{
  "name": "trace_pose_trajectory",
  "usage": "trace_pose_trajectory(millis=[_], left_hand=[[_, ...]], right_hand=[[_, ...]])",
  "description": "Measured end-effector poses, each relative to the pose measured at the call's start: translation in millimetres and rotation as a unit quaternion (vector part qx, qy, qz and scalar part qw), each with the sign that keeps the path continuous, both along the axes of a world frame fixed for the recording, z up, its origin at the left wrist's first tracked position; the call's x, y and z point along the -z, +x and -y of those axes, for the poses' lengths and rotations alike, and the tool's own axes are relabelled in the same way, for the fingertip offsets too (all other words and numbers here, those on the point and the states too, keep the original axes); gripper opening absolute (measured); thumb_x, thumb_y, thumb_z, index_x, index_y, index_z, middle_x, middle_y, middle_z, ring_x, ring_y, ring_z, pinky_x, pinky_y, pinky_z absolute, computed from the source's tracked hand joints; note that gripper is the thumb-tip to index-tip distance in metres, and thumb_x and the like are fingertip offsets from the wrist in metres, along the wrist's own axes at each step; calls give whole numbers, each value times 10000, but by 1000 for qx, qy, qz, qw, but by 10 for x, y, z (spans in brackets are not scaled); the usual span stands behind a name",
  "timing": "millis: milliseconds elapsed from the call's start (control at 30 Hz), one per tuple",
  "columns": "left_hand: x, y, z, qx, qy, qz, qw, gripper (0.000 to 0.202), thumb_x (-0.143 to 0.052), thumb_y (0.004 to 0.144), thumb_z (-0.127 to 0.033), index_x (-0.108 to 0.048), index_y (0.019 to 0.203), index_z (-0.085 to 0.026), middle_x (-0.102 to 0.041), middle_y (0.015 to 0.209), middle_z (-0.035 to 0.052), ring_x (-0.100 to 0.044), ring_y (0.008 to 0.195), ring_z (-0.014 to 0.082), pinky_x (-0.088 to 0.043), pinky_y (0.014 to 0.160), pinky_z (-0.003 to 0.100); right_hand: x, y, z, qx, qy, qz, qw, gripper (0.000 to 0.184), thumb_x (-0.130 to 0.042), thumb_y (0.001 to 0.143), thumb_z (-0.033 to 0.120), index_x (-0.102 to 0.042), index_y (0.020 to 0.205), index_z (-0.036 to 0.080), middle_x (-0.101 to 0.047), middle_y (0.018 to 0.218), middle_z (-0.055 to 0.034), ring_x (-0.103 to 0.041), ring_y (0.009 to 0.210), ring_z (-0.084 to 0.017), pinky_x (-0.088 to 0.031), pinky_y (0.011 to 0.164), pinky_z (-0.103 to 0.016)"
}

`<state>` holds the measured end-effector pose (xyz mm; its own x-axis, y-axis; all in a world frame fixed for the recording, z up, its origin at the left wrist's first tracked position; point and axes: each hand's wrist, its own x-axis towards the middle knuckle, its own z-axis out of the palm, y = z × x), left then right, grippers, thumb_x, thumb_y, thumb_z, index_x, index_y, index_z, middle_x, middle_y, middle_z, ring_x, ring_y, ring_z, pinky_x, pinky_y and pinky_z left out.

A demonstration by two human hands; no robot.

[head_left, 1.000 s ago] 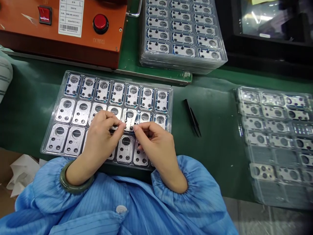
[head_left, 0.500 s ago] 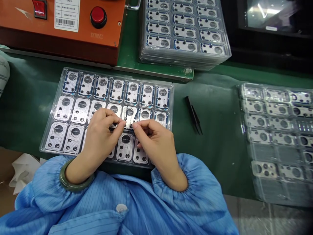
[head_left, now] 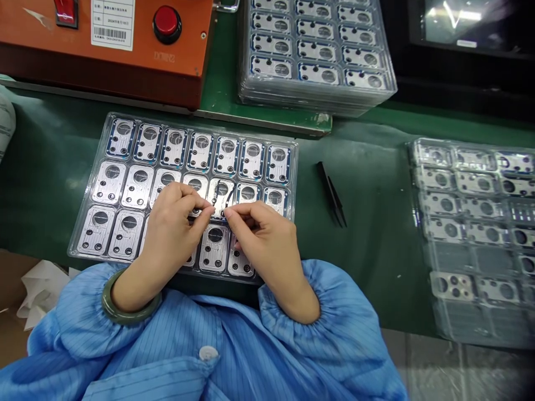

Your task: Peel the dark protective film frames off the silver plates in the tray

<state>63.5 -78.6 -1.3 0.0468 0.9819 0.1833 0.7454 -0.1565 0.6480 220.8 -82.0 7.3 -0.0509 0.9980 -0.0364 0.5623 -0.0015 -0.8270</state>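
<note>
A thin dark strip [head_left: 230,192], loop-like and loose, lies over a silver metal plate [head_left: 218,189] in the middle row of a clear plastic tray [head_left: 97,167]. My left hand [head_left: 178,225] pinches the strip's left side at the plate's lower end, thumb against forefinger. Opposite it, my right hand [head_left: 265,234] pinches the right side the same way. Both hands rest over the tray and hide several plates. Blue edging surrounds the plates of the far row, such as this plate [head_left: 173,147]; the visible plates in the near row have plain silver edges.
Black tweezers [head_left: 331,195] lie right of the tray. Behind stand an orange machine [head_left: 179,72] with a red button and a stack of filled trays [head_left: 317,92]. Another tray [head_left: 451,259] with plates and bare pockets sits at the right. A black-framed screen [head_left: 472,25] is at the back right.
The dark strip's right side now bows up and outward over the plate. Both hands keep their pinch, the right fingertips shifting slightly left. The whole view has moved a little.
</note>
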Motion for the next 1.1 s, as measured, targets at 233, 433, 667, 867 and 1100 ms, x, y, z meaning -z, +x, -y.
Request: trace_pose_trajectory(millis=[233,433,667,867,1100], left_hand=[[25,-27,6,16,7,-16,1000,51,-608,818,-199,-642,792,-172,-571,866,47,-564,858,195,-470,773,363],[8,-29,7,17,1,-11,1000,26,-610,817,-187,-626,796,-183,-563,867,36,-558,858,187,-466,759,351],[-5,-36,1,35,-2,-30,999,29,-588,831,-182,-602,806,-180,-548,866,38,-549,874,193,-456,773,355],[8,-49,-11,48,-17,-66,997,32,-566,840,-191,-594,847,-178,-541,888,53,-538,903,216,-449,798,381],[19,-60,-6,51,7,-22,998,7,-582,834,-192,-585,839,-196,-557,873,42,-552,888,201,-457,782,365]], right_hand=[[-41,33,12,-40,61,72,995,121,-590,856,204,-686,782,194,-628,671,6,-589,640,-125,-440,607,-246],[-25,65,20,-35,54,113,992,107,-589,866,215,-691,834,214,-634,766,-12,-589,678,-135,-422,604,-262],[21,74,9,-49,70,131,988,87,-598,864,218,-669,816,200,-626,764,-11,-582,678,-135,-400,586,-255],[16,78,-25,-65,46,159,984,76,-620,848,245,-648,793,201,-621,759,4,-565,652,-124,-371,555,-243],[41,86,-8,-36,47,60,996,53,-619,840,259,-634,847,209,-640,764,5,-560,602,-108,-421,574,-254]])
